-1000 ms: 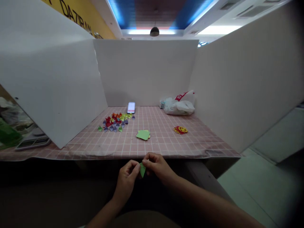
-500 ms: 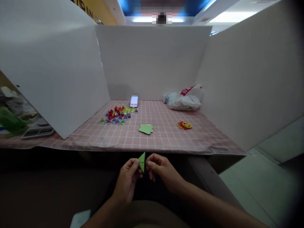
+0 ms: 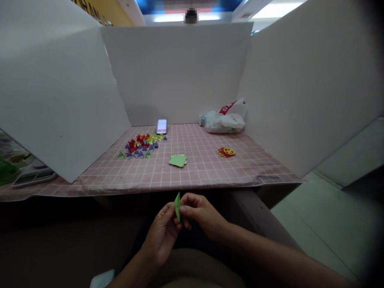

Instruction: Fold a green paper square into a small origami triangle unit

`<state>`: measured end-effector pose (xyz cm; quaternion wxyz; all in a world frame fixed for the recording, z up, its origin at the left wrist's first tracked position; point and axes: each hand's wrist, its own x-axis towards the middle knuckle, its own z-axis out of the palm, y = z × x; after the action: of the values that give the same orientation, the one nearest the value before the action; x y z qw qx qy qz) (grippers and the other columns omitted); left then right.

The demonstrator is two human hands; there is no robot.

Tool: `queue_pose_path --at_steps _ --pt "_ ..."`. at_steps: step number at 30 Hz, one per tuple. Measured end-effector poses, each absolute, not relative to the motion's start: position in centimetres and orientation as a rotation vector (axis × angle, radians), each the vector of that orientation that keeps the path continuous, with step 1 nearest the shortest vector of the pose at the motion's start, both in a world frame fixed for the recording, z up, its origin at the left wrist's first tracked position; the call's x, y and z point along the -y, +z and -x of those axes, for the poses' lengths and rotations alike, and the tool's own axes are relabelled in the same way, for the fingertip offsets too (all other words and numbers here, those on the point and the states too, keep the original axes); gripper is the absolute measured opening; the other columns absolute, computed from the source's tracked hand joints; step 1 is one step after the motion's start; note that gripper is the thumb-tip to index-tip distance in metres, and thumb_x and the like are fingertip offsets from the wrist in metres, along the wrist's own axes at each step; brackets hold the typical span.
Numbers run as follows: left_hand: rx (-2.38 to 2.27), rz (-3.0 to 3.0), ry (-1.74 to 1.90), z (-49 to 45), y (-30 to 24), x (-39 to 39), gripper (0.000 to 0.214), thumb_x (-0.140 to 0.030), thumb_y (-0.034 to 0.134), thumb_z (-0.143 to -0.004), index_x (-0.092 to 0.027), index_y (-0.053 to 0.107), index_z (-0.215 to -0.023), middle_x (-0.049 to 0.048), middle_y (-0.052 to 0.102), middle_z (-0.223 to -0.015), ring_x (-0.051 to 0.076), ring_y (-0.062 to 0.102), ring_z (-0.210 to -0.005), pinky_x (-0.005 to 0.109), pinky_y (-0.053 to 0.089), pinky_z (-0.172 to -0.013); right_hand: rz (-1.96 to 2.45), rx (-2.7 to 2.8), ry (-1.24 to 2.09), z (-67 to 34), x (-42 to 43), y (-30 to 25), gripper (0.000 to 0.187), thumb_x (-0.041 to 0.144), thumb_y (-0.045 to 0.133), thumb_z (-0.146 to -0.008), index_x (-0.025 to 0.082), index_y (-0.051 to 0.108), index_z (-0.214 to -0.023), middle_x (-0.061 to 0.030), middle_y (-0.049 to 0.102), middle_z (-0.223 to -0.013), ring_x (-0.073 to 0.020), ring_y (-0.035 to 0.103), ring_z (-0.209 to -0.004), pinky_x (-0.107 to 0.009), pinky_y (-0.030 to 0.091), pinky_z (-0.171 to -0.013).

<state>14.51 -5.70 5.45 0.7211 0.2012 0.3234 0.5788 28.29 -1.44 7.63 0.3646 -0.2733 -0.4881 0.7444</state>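
Just below the table's front edge, a folded piece of green paper (image 3: 177, 207) is held upright between my two hands. My left hand (image 3: 163, 228) pinches it from the left with thumb and fingers. From the right, my right hand (image 3: 199, 212) has its thumb and forefinger closed on the paper's other edge. On the table ahead lies a small stack of square paper sheets (image 3: 178, 161), green on top with yellow under it. Several small folded paper pieces (image 3: 139, 148) in red, orange, yellow, purple and green stand together at the left.
A phone (image 3: 161, 126) leans at the back. Yellow and red cut-out discs (image 3: 226, 152) lie on the right, with a white plastic bag (image 3: 225, 122) behind. White panels (image 3: 180, 72) enclose the checked tablecloth (image 3: 198, 176). A scale (image 3: 34, 176) sits outside at left.
My right hand has moved in from beside the green paper and now grips it. The paper has turned more edge-on. The whole view has shifted slightly.
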Motion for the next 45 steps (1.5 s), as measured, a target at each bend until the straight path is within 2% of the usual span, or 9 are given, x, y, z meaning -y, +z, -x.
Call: queue_pose_path --at_steps 12,22,27,33,36,40,45 --pt "-0.658 -0.427 1.284 -14.6 5.0 5.8 0.018 -0.028 0.077 -0.077 -0.015 0.065 -0.074 -0.0032 0.055 -0.061 0.009 0.054 -0.056 0.02 0.045 -0.054 0.659 1.246 1.947 -28.3 1.3 7.3 0.032 0.038 0.077 -0.073 0.015 0.056 -0.077 0.0012 0.063 -0.063 -0.0087 0.054 -0.046 -0.022 0.042 -0.046" --pt "-0.676 -0.466 1.276 -14.8 5.2 5.7 0.021 -0.033 0.077 -0.077 -0.015 0.066 -0.075 -0.0032 0.054 -0.059 0.01 0.056 -0.055 0.02 0.043 -0.052 0.595 1.253 1.95 -28.5 1.4 7.4 0.023 0.032 0.07 -0.077 0.014 0.056 -0.08 -0.0024 0.066 -0.066 -0.0093 0.055 -0.048 -0.021 0.043 -0.047" --pt "-0.897 -0.704 1.395 -14.9 5.4 6.1 0.022 -0.034 0.069 -0.084 -0.016 0.062 -0.074 -0.0029 0.056 -0.059 0.01 0.053 -0.057 0.021 0.043 -0.058 0.753 1.342 1.803 -28.2 1.5 7.6 0.007 0.018 0.06 -0.071 0.015 0.056 -0.076 0.0005 0.062 -0.061 -0.01 0.054 -0.049 -0.02 0.041 -0.047" --pt "-1.207 -1.116 1.405 -14.4 5.1 6.2 0.025 -0.034 0.061 -0.088 -0.016 0.06 -0.072 -0.0021 0.056 -0.063 0.012 0.051 -0.062 0.022 0.042 -0.061 0.83 1.4 1.699 -28.0 1.7 7.1 0.003 0.018 0.054 -0.07 0.017 0.052 -0.073 0.0032 0.056 -0.058 -0.0103 0.05 -0.05 -0.022 0.039 -0.049" --pt "-1.292 -1.166 1.501 -14.4 4.5 6.1 0.015 -0.033 0.064 -0.085 -0.018 0.062 -0.086 -0.0002 0.062 -0.077 0.014 0.058 -0.071 0.023 0.048 -0.066 0.932 1.572 1.427 -28.0 1.9 6.8 0.005 0.018 0.053 -0.074 0.017 0.05 -0.069 0.0029 0.052 -0.059 -0.0107 0.046 -0.053 -0.022 0.035 -0.051" --pt "-1.314 -1.287 1.541 -14.3 3.7 6.2 0.025 -0.031 0.066 -0.084 -0.021 0.06 -0.106 0.0049 0.066 -0.101 0.019 0.065 -0.092 0.029 0.054 -0.081 0.985 1.844 0.856 -28.3 2.1 6.2 0.014 0.015 0.052 -0.079 0.018 0.047 -0.067 0.0024 0.048 -0.062 -0.0109 0.042 -0.056 -0.023 0.032 -0.053" --pt "-1.315 -1.416 1.497 -14.3 3.7 6.5 0.026 -0.028 0.066 -0.084 -0.02 0.059 -0.108 0.0063 0.068 -0.103 0.02 0.068 -0.093 0.032 0.057 -0.082 0.86 2.025 0.425 -28.4 2.1 5.3 0.013 0.009 0.047 -0.08 0.018 0.048 -0.072 -0.0004 0.053 -0.066 -0.0131 0.049 -0.058 -0.025 0.035 -0.056"
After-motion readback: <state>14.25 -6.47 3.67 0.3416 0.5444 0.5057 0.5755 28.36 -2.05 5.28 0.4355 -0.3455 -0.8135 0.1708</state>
